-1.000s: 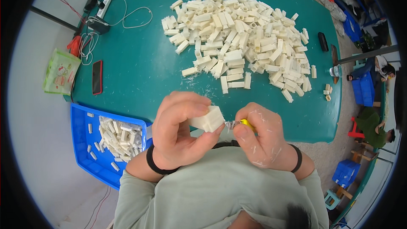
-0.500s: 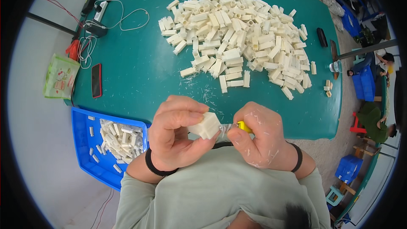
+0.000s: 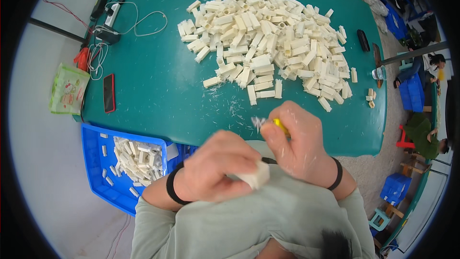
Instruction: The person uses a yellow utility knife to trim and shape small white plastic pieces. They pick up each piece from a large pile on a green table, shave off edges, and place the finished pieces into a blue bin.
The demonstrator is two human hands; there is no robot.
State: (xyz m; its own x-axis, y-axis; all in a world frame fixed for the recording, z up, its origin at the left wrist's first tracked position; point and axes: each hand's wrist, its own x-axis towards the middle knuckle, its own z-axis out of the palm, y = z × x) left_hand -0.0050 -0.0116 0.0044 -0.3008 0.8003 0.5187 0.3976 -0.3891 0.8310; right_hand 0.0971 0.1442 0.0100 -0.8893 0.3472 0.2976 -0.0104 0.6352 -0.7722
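Observation:
My left hand (image 3: 218, 165), smeared by motion, grips a cream-white plastic block (image 3: 257, 175) close to my shirt. Up and to its right, my right hand (image 3: 299, 146) is closed round a small yellow-handled tool (image 3: 281, 125). Pale shavings (image 3: 258, 123) cling about the tool's tip, hiding its shape. Tool and block are apart. Bits of white swarf stick to my right hand. Beyond both hands, a large heap of similar cream-white hollow blocks (image 3: 268, 38) lies on the green table (image 3: 158, 96).
At my left a blue tray (image 3: 103, 192) holds a pile of white pieces (image 3: 139, 158). A phone (image 3: 109, 93), a green bag (image 3: 69, 88) and a power strip (image 3: 112, 15) with cables lie along the left edge. A black case (image 3: 363, 41) lies far right. Other people sit beyond.
The tool has come away from the block. My left hand has moved down and right toward my body with the block; my right hand has risen a little with the tool.

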